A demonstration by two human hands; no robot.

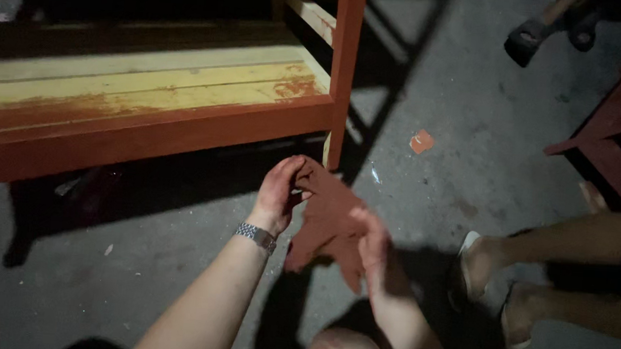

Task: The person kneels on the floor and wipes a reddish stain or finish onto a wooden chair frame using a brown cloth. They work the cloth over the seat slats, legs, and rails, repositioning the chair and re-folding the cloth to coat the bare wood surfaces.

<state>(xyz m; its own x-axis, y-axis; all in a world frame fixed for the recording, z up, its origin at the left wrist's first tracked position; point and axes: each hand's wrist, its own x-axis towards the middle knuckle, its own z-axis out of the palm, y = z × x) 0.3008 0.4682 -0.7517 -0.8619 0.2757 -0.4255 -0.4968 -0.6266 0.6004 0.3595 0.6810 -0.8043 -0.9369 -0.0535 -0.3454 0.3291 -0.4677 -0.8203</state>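
While the left hand (280,190), a metal watch (256,237) on its wrist, pinches the top edge of a red-stained rag (329,223) with curled fingers, the right hand (372,248) grips the cloth's lower side. That rag hangs between both hands above the concrete floor (459,134), just before the half-painted wooden shelf (148,105).

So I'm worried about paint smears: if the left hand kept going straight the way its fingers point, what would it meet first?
Probably the orange-painted leg of the wooden frame: the left hand, gripping the red cloth, points up toward its foot. Depth is unclear, so it might pass in front.
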